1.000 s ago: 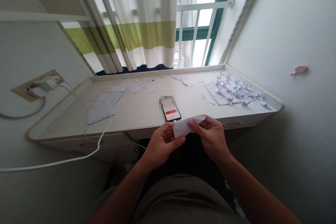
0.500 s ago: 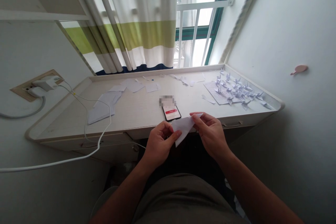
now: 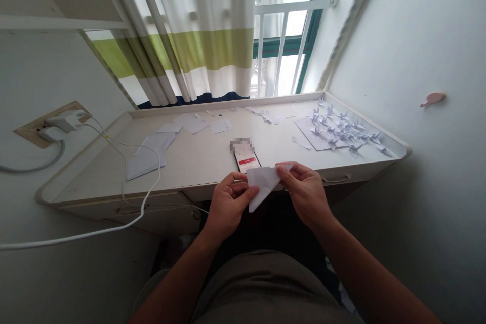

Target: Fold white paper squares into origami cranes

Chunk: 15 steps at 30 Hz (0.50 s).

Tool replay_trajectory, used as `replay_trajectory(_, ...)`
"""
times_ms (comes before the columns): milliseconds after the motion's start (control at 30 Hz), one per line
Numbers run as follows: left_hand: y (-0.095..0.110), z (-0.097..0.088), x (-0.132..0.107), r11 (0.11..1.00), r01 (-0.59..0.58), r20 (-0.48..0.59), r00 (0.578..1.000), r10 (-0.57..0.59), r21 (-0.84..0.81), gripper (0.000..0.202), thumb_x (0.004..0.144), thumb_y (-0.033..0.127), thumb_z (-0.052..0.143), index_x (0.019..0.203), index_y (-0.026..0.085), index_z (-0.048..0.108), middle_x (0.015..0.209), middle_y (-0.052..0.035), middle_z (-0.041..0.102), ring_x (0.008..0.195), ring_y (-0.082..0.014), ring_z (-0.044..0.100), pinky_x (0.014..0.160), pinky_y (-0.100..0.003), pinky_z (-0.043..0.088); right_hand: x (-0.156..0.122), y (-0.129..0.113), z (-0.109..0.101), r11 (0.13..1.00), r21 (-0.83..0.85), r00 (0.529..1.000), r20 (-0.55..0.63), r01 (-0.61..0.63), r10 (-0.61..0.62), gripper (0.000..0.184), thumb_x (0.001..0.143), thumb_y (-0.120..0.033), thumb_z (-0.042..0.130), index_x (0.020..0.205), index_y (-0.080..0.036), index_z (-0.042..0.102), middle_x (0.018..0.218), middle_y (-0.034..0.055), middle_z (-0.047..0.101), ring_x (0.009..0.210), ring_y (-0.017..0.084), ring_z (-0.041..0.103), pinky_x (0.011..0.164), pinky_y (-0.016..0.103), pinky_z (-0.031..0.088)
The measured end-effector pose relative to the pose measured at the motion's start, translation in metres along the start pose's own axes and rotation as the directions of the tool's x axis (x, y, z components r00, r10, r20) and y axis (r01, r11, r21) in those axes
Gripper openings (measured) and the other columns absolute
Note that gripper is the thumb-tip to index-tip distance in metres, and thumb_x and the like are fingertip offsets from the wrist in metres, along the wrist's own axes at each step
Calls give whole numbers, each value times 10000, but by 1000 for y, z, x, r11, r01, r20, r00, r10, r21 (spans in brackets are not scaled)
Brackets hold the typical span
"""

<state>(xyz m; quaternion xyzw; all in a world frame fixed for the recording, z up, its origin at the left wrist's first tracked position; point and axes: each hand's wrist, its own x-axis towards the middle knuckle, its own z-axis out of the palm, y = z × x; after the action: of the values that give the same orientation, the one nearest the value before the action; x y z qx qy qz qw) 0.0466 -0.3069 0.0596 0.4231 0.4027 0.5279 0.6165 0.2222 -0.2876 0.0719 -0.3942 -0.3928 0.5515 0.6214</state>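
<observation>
A folded white sheet of paper (image 3: 261,182), roughly triangular, is held up in front of the desk's front edge. My left hand (image 3: 231,203) pinches its left side, thumb on the near face and fingers behind. At the upper right corner, my right hand (image 3: 304,190) grips the paper between thumb and index finger. Just beyond the paper lies a smartphone (image 3: 246,158) with a lit screen, its lower end partly covered by the sheet. Several folded paper cranes (image 3: 343,129) stand at the right end of the desk, some on a flat paper sheet (image 3: 309,136).
On the white desk (image 3: 197,157), a stack of paper (image 3: 148,154) and loose sheets lie at the left. Paper scraps (image 3: 266,115) are near the back edge. A white charging cable (image 3: 152,190) hangs across the desk's left front from a wall plug (image 3: 68,120).
The folded paper has turned slightly between my hands and now shows a wider upper left edge. My left hand has shifted a little to the left; the right stays nearly in place.
</observation>
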Motion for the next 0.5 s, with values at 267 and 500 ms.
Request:
replay_trajectory(267,-4,-1,2,996,-78,-15,997,79,38,371,744,342,900,1017,150,737,891,-70,800,802,-166,741,732,-248,580,-5,-5,2,999,21,996,80,-39,37,281,778,-412,888,946,-206,795,781,21,786,740,160,714,789,300,585)
replay_trajectory(500,-3,0,3,987,-157,-66,985,159,33,438,692,265,928,1033,180,667,913,-29,784,798,-139,724,759,-239,563,-8,-1,1,994,8,958,270,-107,101,404,729,-308,927,1066,-230,718,1006,50,824,924,209,770,906,352,597)
